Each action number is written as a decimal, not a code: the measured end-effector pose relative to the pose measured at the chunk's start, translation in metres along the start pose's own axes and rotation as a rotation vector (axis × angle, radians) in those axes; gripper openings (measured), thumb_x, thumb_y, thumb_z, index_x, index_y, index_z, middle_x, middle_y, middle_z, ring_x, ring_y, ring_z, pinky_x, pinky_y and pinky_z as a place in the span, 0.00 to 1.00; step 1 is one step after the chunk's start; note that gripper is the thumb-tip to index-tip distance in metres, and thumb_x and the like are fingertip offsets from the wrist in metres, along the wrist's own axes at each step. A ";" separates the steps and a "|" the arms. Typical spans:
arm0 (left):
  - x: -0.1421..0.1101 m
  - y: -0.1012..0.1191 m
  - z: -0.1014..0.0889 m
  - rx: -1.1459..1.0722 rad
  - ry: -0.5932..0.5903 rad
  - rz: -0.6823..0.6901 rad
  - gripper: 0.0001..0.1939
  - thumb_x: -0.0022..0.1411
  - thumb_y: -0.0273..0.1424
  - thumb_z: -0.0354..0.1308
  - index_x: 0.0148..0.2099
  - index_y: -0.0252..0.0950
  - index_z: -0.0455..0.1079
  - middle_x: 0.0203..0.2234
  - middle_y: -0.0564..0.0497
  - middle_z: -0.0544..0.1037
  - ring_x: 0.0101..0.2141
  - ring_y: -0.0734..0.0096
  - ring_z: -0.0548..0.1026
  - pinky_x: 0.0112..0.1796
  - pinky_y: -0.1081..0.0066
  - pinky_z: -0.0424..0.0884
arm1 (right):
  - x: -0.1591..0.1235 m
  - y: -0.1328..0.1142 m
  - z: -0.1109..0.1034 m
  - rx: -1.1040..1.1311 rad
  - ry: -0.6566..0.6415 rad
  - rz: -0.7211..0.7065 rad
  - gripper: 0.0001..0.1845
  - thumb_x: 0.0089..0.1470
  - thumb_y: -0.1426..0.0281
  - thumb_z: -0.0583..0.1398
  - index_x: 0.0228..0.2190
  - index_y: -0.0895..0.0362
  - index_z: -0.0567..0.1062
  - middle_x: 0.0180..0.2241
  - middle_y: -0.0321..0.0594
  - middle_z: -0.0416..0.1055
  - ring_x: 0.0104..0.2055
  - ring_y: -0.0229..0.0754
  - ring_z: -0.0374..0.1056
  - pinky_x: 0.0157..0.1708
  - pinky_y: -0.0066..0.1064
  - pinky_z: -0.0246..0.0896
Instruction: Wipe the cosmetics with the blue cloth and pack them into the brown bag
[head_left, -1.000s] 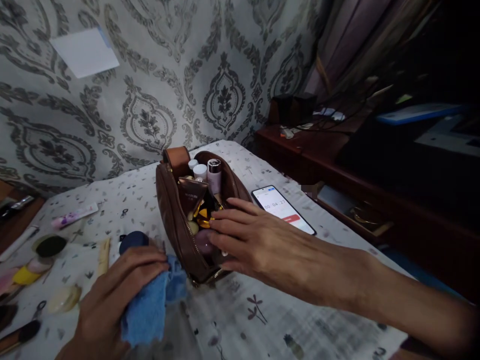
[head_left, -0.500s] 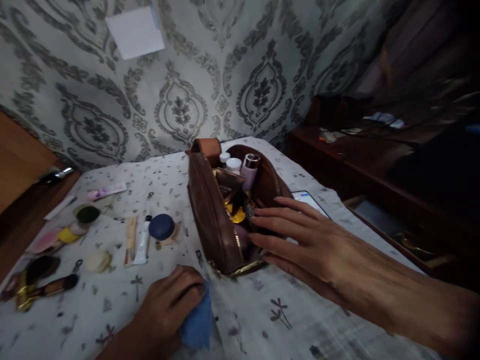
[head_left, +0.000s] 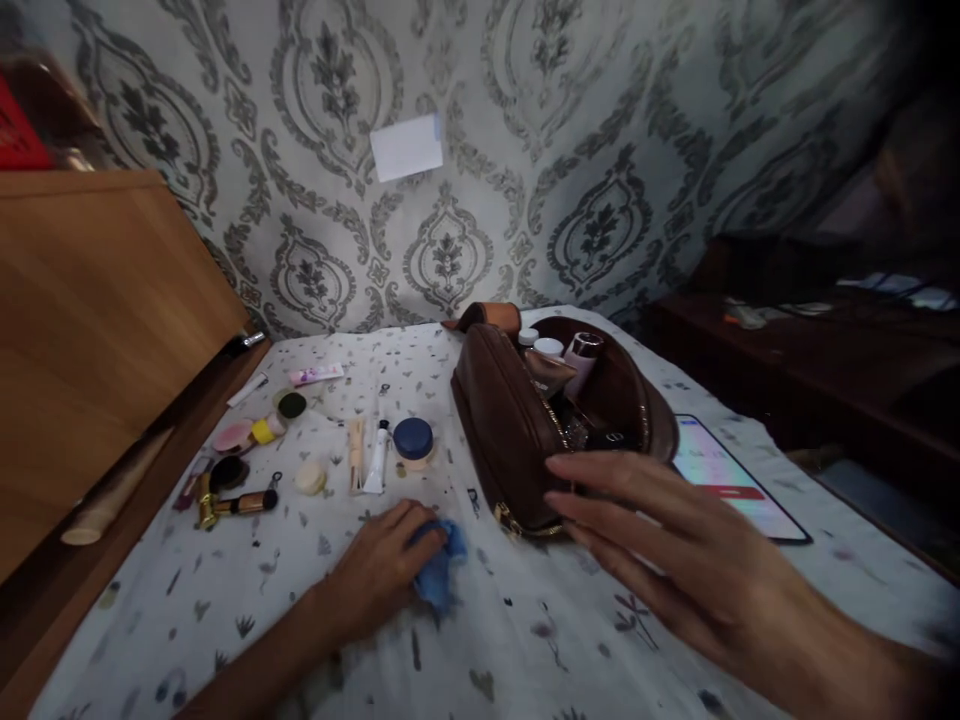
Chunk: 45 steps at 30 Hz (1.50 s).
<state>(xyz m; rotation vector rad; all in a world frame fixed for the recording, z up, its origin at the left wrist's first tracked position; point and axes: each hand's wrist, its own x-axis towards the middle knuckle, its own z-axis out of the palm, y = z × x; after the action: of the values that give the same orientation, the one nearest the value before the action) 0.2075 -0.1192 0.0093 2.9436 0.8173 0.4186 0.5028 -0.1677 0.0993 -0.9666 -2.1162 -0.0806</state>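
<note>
My left hand is closed around a crumpled blue cloth, low over the patterned white sheet. My right hand has its fingers stretched out and slightly apart, with nothing visible in them. Its fingertips reach the front end of a brown toiletry bag; whether they touch it I cannot tell. The bag is unzipped. Inside stand a pinkish bottle with a shiny cap and white-capped containers. My right hand hides the bag's near end.
A jar with a dark blue lid, a white tube and a pink-and-white tube lie left of the bag. Further left is a makeup brush. A lit phone lies right. A wooden panel borders the left side.
The view has swung left, so the bag and cosmetics appear further right. My right hand has drawn back from above the bag's opening to its front end. My left hand still grips the cloth.
</note>
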 end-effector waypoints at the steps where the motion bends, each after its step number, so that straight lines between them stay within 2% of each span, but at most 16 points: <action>1: -0.002 -0.004 -0.001 0.011 0.021 -0.028 0.22 0.57 0.14 0.52 0.52 0.36 0.65 0.46 0.44 0.74 0.44 0.58 0.72 0.40 0.62 0.74 | 0.003 -0.008 0.006 0.006 -0.029 -0.043 0.13 0.64 0.73 0.56 0.46 0.52 0.77 0.48 0.45 0.77 0.50 0.45 0.74 0.47 0.35 0.74; 3: -0.005 -0.014 -0.005 0.035 0.076 -0.110 0.22 0.55 0.14 0.52 0.51 0.36 0.66 0.45 0.44 0.74 0.45 0.58 0.72 0.41 0.62 0.74 | 0.011 -0.023 0.022 0.049 -0.096 -0.092 0.12 0.64 0.76 0.54 0.44 0.56 0.76 0.45 0.47 0.77 0.47 0.44 0.74 0.43 0.33 0.75; 6: -0.009 -0.031 -0.011 0.115 0.144 -0.340 0.23 0.54 0.15 0.52 0.51 0.36 0.68 0.48 0.43 0.73 0.49 0.55 0.70 0.44 0.59 0.73 | 0.018 -0.037 0.057 0.166 -0.169 -0.051 0.12 0.64 0.76 0.54 0.43 0.57 0.76 0.42 0.48 0.77 0.44 0.43 0.74 0.41 0.33 0.74; 8: -0.011 -0.040 -0.012 0.177 0.140 -0.500 0.23 0.56 0.17 0.52 0.53 0.35 0.67 0.52 0.42 0.71 0.52 0.53 0.68 0.47 0.58 0.72 | 0.022 -0.042 0.085 0.234 -0.214 0.000 0.11 0.63 0.75 0.55 0.41 0.57 0.77 0.42 0.47 0.77 0.43 0.43 0.75 0.42 0.34 0.74; 10: -0.013 -0.045 -0.012 0.214 0.087 -0.607 0.23 0.59 0.18 0.53 0.56 0.35 0.66 0.56 0.40 0.69 0.55 0.52 0.67 0.50 0.57 0.71 | 0.026 -0.045 0.112 0.292 -0.220 0.105 0.10 0.61 0.76 0.57 0.40 0.56 0.78 0.41 0.46 0.77 0.42 0.43 0.75 0.43 0.34 0.73; 12: -0.014 -0.045 -0.010 0.216 0.025 -0.668 0.23 0.61 0.20 0.52 0.59 0.36 0.64 0.57 0.40 0.68 0.56 0.52 0.66 0.51 0.57 0.69 | 0.032 -0.049 0.138 0.383 -0.199 0.238 0.12 0.59 0.75 0.57 0.42 0.56 0.77 0.41 0.45 0.77 0.41 0.43 0.75 0.42 0.33 0.73; 14: -0.015 -0.042 -0.011 0.181 -0.024 -0.713 0.24 0.64 0.21 0.51 0.61 0.37 0.62 0.59 0.40 0.67 0.57 0.52 0.65 0.52 0.57 0.68 | 0.039 -0.053 0.161 0.501 -0.169 0.354 0.13 0.58 0.73 0.56 0.44 0.56 0.76 0.41 0.44 0.77 0.36 0.41 0.75 0.35 0.31 0.73; 17: -0.015 -0.039 -0.016 0.096 -0.070 -0.766 0.24 0.66 0.23 0.50 0.63 0.37 0.60 0.61 0.39 0.64 0.59 0.51 0.64 0.54 0.57 0.67 | 0.044 -0.059 0.190 0.629 -0.096 0.475 0.14 0.58 0.70 0.56 0.45 0.57 0.74 0.41 0.46 0.76 0.37 0.42 0.75 0.30 0.30 0.72; 22: -0.017 -0.041 -0.028 0.045 -0.079 -0.770 0.23 0.62 0.20 0.51 0.59 0.38 0.62 0.58 0.41 0.66 0.57 0.56 0.66 0.54 0.61 0.67 | 0.034 -0.060 0.225 0.654 0.027 0.526 0.15 0.58 0.64 0.56 0.44 0.57 0.74 0.43 0.47 0.75 0.40 0.45 0.74 0.38 0.36 0.72; 26: -0.022 -0.043 -0.031 0.040 -0.065 -0.771 0.22 0.61 0.19 0.52 0.57 0.37 0.63 0.55 0.41 0.66 0.54 0.56 0.68 0.51 0.61 0.69 | 0.022 -0.052 0.236 0.639 -0.003 0.493 0.14 0.57 0.64 0.57 0.42 0.56 0.75 0.38 0.45 0.75 0.38 0.46 0.73 0.35 0.35 0.71; 32: -0.027 -0.044 -0.033 0.057 -0.039 -0.774 0.19 0.62 0.21 0.52 0.55 0.39 0.64 0.54 0.43 0.67 0.53 0.59 0.69 0.49 0.64 0.70 | 0.020 -0.047 0.234 0.694 0.014 0.515 0.16 0.55 0.64 0.58 0.43 0.58 0.74 0.35 0.44 0.75 0.32 0.44 0.72 0.30 0.33 0.69; 38: -0.024 -0.047 -0.035 0.088 -0.033 -0.778 0.15 0.64 0.21 0.50 0.51 0.37 0.66 0.52 0.43 0.69 0.51 0.59 0.72 0.48 0.64 0.70 | 0.022 -0.050 0.230 0.585 -0.005 0.450 0.12 0.54 0.67 0.58 0.39 0.57 0.77 0.34 0.43 0.75 0.33 0.45 0.72 0.33 0.34 0.68; 45: -0.024 -0.055 -0.033 0.120 -0.023 -0.790 0.21 0.59 0.15 0.49 0.53 0.36 0.65 0.50 0.43 0.71 0.48 0.61 0.75 0.46 0.66 0.70 | 0.024 -0.053 0.227 0.556 -0.024 0.441 0.11 0.53 0.69 0.57 0.37 0.57 0.78 0.30 0.40 0.73 0.31 0.44 0.70 0.31 0.33 0.66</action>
<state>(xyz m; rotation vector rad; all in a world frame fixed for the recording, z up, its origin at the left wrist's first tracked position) 0.1517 -0.0849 0.0278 2.4114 1.9121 0.2706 0.3141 -0.1100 -0.0269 -1.0536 -1.7474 0.7040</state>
